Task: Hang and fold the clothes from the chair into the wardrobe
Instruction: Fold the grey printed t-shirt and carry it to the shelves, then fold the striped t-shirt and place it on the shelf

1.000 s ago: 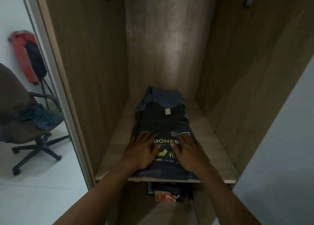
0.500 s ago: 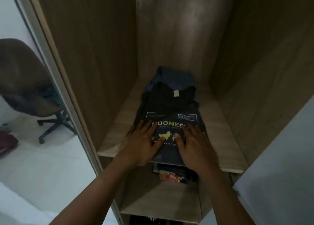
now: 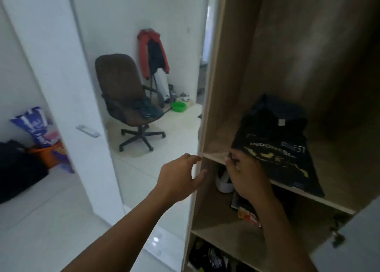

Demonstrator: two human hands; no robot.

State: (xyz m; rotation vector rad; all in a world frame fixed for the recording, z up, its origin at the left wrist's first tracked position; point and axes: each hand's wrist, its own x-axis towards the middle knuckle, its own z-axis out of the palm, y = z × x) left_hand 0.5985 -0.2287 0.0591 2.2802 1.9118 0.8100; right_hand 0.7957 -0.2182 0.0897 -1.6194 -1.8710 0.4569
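Obs.: the head has swung left. Half a second ago the view held only the wardrobe (image 3: 224, 86) interior; now the room beyond its side panel shows. The white door (image 3: 61, 66) stands open at the left, with bare floor between it and the panel's front edge, a plain lane out to the chair (image 3: 119, 80).

The folded black T-shirt (image 3: 275, 148) lies on the shelf (image 3: 216, 156), on top of another dark garment, its near end overhanging the shelf's front edge a little. Bare board shows to its left.

Both palms were flat on the print before. The left hand (image 3: 176, 179) has since come off and hangs outside the panel edge, fingers loosely spread, holding nothing. The right hand (image 3: 244, 175) has slid to the shirt's near left corner, fingers curled over the hem (a pinch, as far as I can tell).

Judgement: this shirt is as good as placed. The striped garment (image 3: 148, 109) on the chair seat looks like the next one to fetch.

Caution: the left hand is close to the panel edge, so it should swing wide.
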